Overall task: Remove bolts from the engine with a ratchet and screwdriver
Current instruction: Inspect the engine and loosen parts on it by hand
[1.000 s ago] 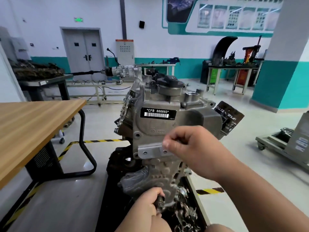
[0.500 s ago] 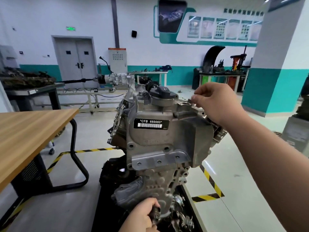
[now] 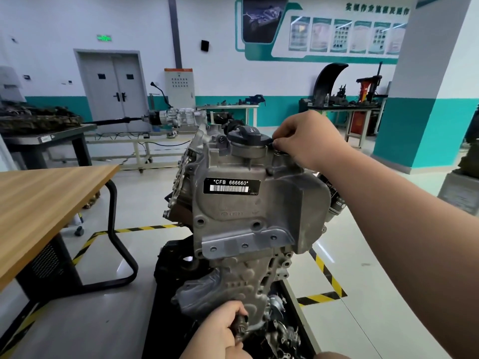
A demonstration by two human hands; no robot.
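The engine fills the middle of the frame. It stands upright on a black stand, with a barcode label facing the camera and a black cap on top.

The right hand reaches in from the right edge to the engine's top, just right of the cap. Its fingers are curled together, pinching a small dark part, probably a bolt, though too little shows to be sure. At the lower centre, the left hand is wrapped round a metal tool held against the engine's lower front. I cannot tell whether it is the ratchet or the screwdriver.

The step looks like finger work on a loosened bolt. It is best turned straight along its thread and lifted clear only once free, since a dropped bolt could vanish among the loose metal pieces at the engine's foot. The low grey plate has bolts left in it.

The pale glossy floor carries yellow-black tape around the stand. A teal-banded pillar rises at upper right, and a wooden tabletop sits at left. A grey double door is at upper left.
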